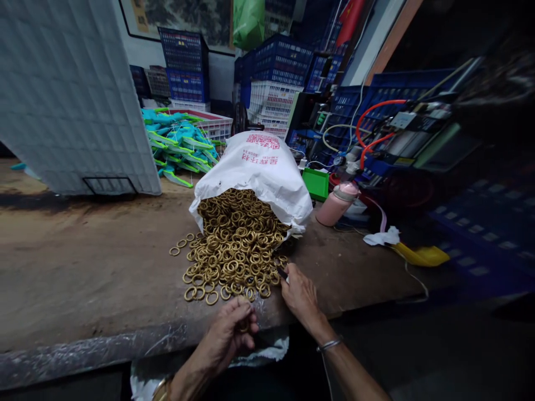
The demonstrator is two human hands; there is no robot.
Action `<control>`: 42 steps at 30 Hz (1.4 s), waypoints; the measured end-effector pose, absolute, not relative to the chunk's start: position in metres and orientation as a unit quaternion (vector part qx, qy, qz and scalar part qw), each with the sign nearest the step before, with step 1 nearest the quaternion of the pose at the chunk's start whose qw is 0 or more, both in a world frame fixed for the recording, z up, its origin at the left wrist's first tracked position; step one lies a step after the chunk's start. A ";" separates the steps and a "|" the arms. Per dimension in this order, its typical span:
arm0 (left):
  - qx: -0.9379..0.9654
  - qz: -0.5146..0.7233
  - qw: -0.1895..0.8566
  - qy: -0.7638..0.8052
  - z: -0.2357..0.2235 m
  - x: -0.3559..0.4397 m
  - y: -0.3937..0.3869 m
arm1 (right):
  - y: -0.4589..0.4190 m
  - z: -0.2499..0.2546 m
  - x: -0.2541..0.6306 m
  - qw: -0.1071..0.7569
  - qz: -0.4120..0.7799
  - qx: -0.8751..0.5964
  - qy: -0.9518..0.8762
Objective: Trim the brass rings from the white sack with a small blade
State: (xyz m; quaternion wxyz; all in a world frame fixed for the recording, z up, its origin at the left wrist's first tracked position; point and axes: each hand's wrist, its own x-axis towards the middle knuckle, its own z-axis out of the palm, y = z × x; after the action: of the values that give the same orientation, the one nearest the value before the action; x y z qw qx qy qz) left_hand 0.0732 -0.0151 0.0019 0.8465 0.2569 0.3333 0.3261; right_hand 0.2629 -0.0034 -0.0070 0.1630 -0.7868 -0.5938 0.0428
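A white sack with red printing lies on its side, and a heap of brass-coloured rings spills from its mouth onto the worktable. At the table's front edge my left hand is closed, with what looks like a ring between its curled fingers. My right hand is closed around a slim tool with a dark tip, which points at the right side of the heap. The tool's exact kind is hidden by my fingers.
A pale upright panel stands at the left. Turquoise and green pieces are piled behind the sack. To the right are a pink bottle, a green tray, a yellow object and a machine with orange hoses. Crates are stacked behind.
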 end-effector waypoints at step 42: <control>0.392 0.371 0.710 0.452 0.016 0.062 -0.014 | -0.006 0.009 0.194 0.350 0.340 -0.622 -0.612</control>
State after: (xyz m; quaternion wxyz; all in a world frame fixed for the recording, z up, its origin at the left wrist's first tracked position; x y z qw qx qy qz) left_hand 0.0619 -0.0143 0.0163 0.7101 0.3925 0.4517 0.3710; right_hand 0.1943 -0.0064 0.0094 0.3496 -0.6224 -0.6124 0.3397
